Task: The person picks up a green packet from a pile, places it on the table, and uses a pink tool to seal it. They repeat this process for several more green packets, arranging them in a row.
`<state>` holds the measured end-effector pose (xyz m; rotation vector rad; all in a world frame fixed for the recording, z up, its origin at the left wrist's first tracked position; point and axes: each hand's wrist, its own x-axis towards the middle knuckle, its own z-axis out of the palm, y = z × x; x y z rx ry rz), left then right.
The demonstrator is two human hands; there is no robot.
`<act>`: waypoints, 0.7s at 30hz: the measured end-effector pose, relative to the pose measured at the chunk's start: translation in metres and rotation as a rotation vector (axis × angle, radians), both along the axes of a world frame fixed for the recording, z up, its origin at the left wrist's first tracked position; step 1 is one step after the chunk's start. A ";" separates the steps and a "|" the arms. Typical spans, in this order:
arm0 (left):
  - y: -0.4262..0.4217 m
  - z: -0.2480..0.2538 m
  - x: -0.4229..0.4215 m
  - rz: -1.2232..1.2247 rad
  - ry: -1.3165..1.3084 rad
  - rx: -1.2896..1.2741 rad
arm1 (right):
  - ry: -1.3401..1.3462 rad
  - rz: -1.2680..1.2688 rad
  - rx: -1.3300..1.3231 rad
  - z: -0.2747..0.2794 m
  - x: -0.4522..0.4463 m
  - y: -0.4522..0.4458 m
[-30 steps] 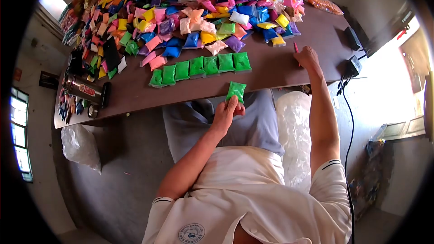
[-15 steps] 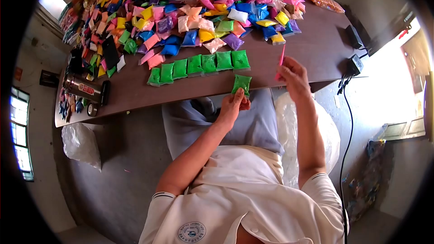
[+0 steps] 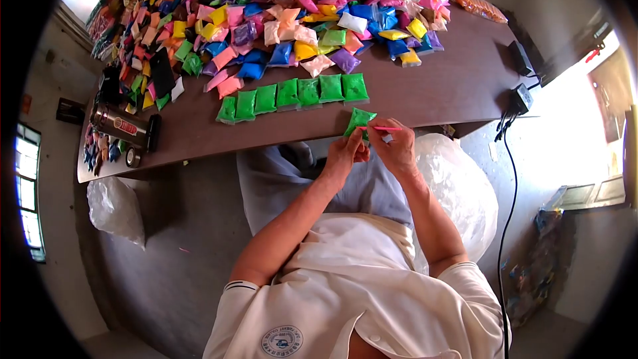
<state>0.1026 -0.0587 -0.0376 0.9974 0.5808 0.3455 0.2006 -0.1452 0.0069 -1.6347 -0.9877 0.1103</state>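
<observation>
My left hand [image 3: 341,158] pinches a small green packet [image 3: 359,118] just over the table's front edge. Closed around a thin pink stick [image 3: 387,128], my right hand [image 3: 397,149] is at the packet's right side. The stick lies level, with its tip at the packet beside my left thumb; whether it pierces the plastic I cannot tell. Behind my hands, several green packets [image 3: 287,94] lie side by side in a row on the brown table [image 3: 425,90].
A big heap of colourful packets [image 3: 286,23] covers the back of the table. To the left lie a steel flask [image 3: 119,125] and a black phone [image 3: 161,73]. Power adapters [image 3: 522,98] with a cable sit at the right edge. Clear plastic bags [image 3: 458,193] are below.
My right hand has come down and left, bringing the pink stick from upright to level against the packet. My left hand keeps its hold, with the packet slightly tilted.
</observation>
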 end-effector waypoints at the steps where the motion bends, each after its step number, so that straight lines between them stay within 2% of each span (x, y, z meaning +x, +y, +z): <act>1: 0.000 0.000 0.000 0.006 -0.003 -0.009 | -0.003 0.004 -0.002 0.000 0.001 0.000; 10: -0.001 -0.001 0.000 0.015 -0.019 -0.015 | -0.116 0.029 -0.084 -0.003 0.006 0.007; 12: -0.001 0.000 0.002 0.027 -0.033 -0.026 | -0.415 -0.108 -0.072 -0.002 0.007 0.010; 16: -0.001 0.001 0.003 0.041 -0.056 -0.039 | -0.411 -0.144 -0.047 -0.005 0.008 0.012; 21: 0.000 -0.001 0.003 0.023 -0.083 -0.033 | -0.247 -0.191 -0.053 -0.012 0.017 0.016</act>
